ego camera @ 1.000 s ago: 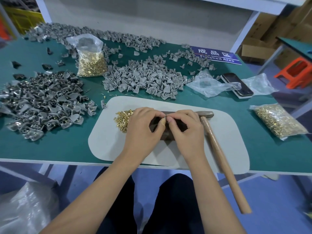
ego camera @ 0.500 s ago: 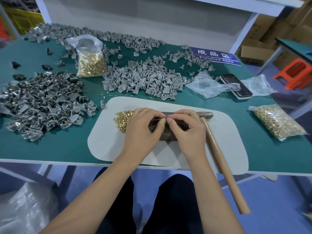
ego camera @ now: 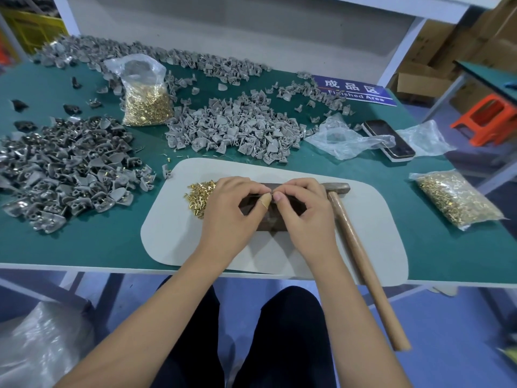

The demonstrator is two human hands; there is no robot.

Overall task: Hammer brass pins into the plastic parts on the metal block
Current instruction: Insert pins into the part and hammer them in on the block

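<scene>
**Pin-setting station: hands at the block, hammer idle**

Item 1. Metal block (ego camera: 275, 224): dark, lying on the pale mat (ego camera: 372, 236) near the table's (ego camera: 92, 242) front edge, its long axis running left to right. We find both hands over it, so most of its top is hidden.

Item 2. Left hand (ego camera: 226, 214): curled over the left end of the block, thumb and forefinger drawn together at the centre, a plaster on the thumb tip. It seems to pinch something small; we cannot tell whether that is a pin or a plastic part.

Item 3. Right hand (ego camera: 305, 217): curled likewise over the block's right end, its fingertips meeting those of the left. What it holds, if anything, is hidden.

Item 4. Hammer (ego camera: 361, 261): lying free on the mat just beside the right hand, head towards the far edge, wooden handle running back past the table's front edge. We judge the right hand the nearer to take it; the handle lies to its outer side.

Item 5. Loose brass pins (ego camera: 200, 196): a small heap on the mat, touching the left hand's outer side.

Item 6. Grey plastic parts (ego camera: 232, 130): heaped beyond the mat towards the far edge, well apart from both hands.
</scene>
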